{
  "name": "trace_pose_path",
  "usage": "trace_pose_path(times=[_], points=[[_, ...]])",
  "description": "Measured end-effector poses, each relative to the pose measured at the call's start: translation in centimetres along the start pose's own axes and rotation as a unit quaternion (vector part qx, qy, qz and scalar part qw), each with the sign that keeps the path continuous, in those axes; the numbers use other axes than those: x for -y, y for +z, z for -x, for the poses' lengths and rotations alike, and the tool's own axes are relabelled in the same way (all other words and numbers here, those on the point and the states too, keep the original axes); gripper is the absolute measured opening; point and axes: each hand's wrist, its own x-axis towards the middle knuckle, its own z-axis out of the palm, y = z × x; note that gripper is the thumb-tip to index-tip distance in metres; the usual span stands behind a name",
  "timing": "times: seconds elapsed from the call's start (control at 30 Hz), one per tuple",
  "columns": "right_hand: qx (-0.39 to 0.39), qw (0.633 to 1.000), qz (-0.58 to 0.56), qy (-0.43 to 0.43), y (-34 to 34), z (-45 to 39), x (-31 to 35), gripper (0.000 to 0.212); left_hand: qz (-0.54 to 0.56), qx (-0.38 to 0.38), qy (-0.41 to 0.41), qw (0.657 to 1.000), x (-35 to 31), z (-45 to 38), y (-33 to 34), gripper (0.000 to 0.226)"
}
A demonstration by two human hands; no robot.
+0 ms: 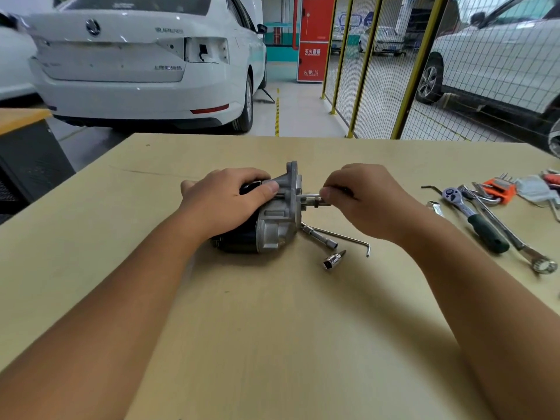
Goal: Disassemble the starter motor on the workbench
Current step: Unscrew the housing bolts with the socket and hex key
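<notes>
Head view: I see the starter motor (272, 219) lying on its side mid-workbench (272, 328), black body mostly hidden under my left hand (225, 201), which grips it, thumb on the silver housing. My right hand (360, 198) pinches a thin tool (309, 197) against the flange; its tip and type are hard to make out. Just beside the motor lie a socket (333, 259) and bent rod (342, 237). The ratchet (472, 216) and wrenches sit far right, partly cut off by the frame edge.

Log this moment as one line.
left hand grips starter motor | right hand pinches long bolt at housing | loose socket on workbench
</notes>
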Motion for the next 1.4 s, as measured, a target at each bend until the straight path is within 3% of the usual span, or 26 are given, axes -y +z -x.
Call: trace_pose_path(times=[0.23, 0.4, 0.5, 0.63, 0.8, 1.07, 1.4], points=[[-0.06, 0.994, 0.093, 0.01, -0.27, 0.13, 0.61, 0.008, -0.005, 0.009, -0.002, 1.0, 0.03, 0.01, -0.04, 0.063], [-0.054, 0.999, 0.004, 0.005, 0.06, 0.01, 0.36, 0.012, -0.02, 0.006, -0.002, 1.0, 0.08, -0.03, 0.05, 0.07], [-0.048, 0.999, -0.014, 0.007, 0.33, -0.03, 0.14, 0.017, -0.004, 0.004, 0.001, 1.0, 0.01, 0.01, 0.04, 0.062], [-0.019, 1.0, -0.006, 0.022, 0.51, -0.22, 0.04, 0.021, -0.005, 0.004, -0.005, 1.0, 0.0, -0.05, 0.11, 0.057], [-0.045, 0.997, 0.06, 0.023, 0.41, -0.15, 0.67, 0.016, -0.007, 0.009, -0.004, 1.0, 0.12, -0.06, 0.0, 0.072], [-0.03, 0.999, 0.006, 0.024, 0.19, 0.19, 0.57, 0.022, -0.007, 0.005, -0.001, 1.0, 0.14, -0.01, 0.0, 0.074], [-0.057, 0.997, 0.04, 0.014, -0.25, 0.22, 0.62, 0.007, -0.007, 0.0, -0.01, 1.0, 0.09, 0.05, -0.04, 0.073]])
